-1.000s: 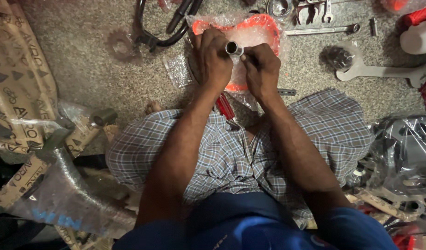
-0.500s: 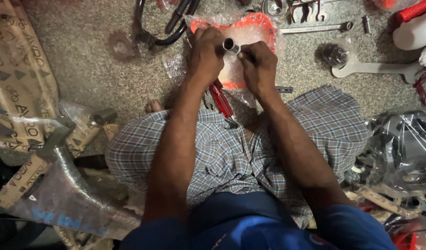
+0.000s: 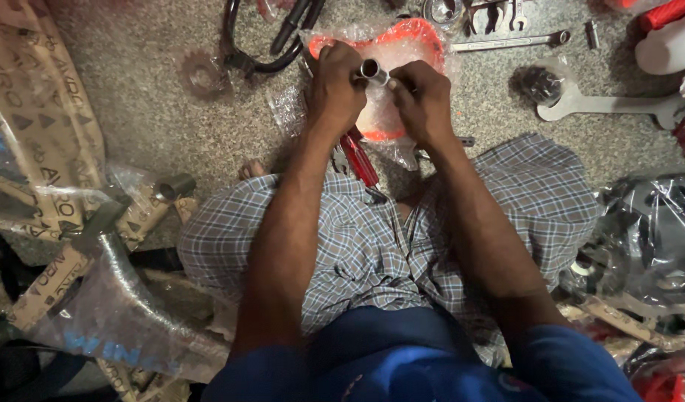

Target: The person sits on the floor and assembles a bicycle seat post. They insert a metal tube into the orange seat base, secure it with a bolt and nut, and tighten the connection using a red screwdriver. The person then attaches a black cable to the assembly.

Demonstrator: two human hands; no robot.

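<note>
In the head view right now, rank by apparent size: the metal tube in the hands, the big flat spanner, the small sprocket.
1. Big flat spanner
2. Small sprocket
3. Metal tube, partly hidden by both hands

left hand point(image 3: 336, 88): fist curled shut, knuckles up, forearm extended forward
right hand point(image 3: 424, 98): fingers pinched closed, just beside left, wrist bent inward
</note>
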